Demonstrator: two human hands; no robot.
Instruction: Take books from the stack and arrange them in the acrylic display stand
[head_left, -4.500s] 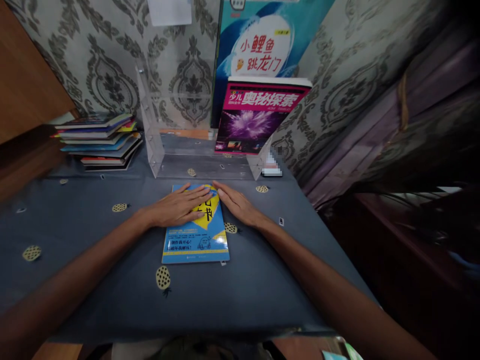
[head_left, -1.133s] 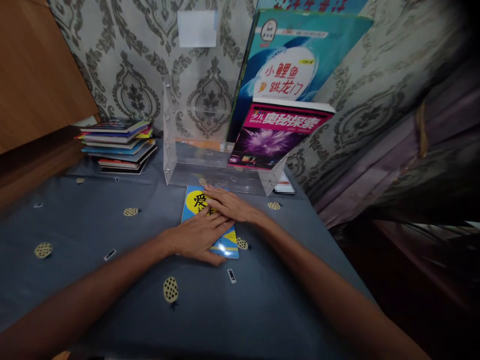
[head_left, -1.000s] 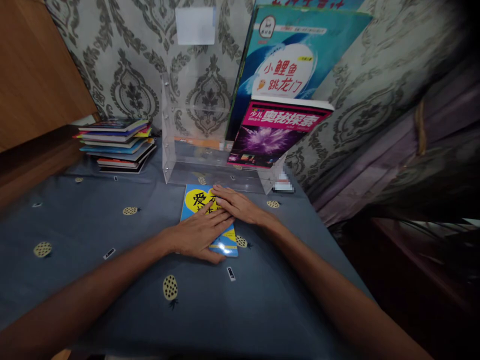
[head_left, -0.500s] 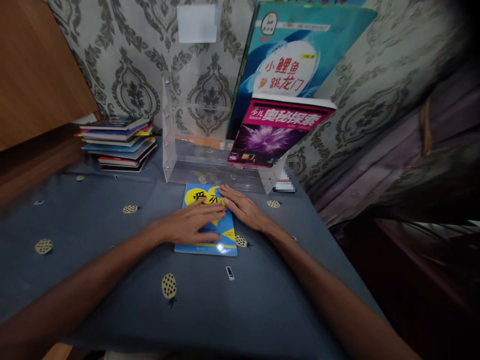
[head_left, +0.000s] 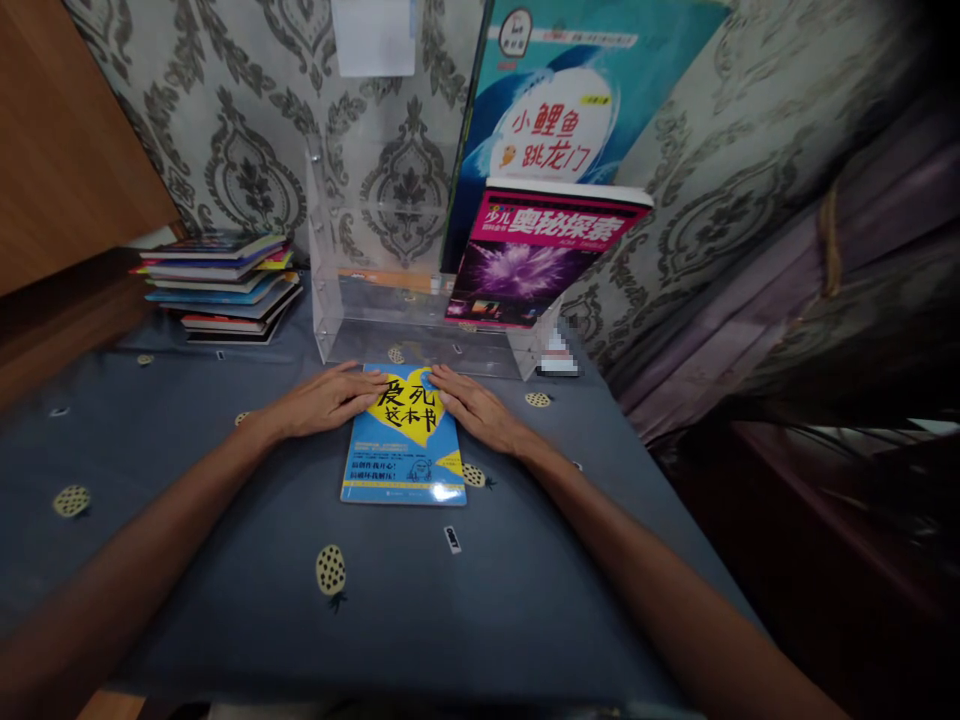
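A blue book (head_left: 397,455) with a yellow heart and black characters on its cover lies flat and closed on the blue cloth. My left hand (head_left: 330,400) rests at the book's upper left edge, fingertips on the cover. At the upper right corner is my right hand (head_left: 476,408), its fingers stretched along that edge. Neither hand is wrapped round the book. Just behind it stands a clear acrylic book stand (head_left: 420,345), which holds a pink and purple book (head_left: 536,255) and a taller teal book (head_left: 600,60) at its right side.
A stack of books (head_left: 225,285) sits at the back left, beside a wooden panel (head_left: 75,150). Right of the stand is a small blurred item (head_left: 559,350). The pineapple-patterned tablecloth (head_left: 247,580) ends at the right, near a hanging curtain (head_left: 720,290).
My left hand has moved from the middle of the blue book's cover to its upper left edge, uncovering the heart. My right hand stays at the right corner. The view has shifted slightly.
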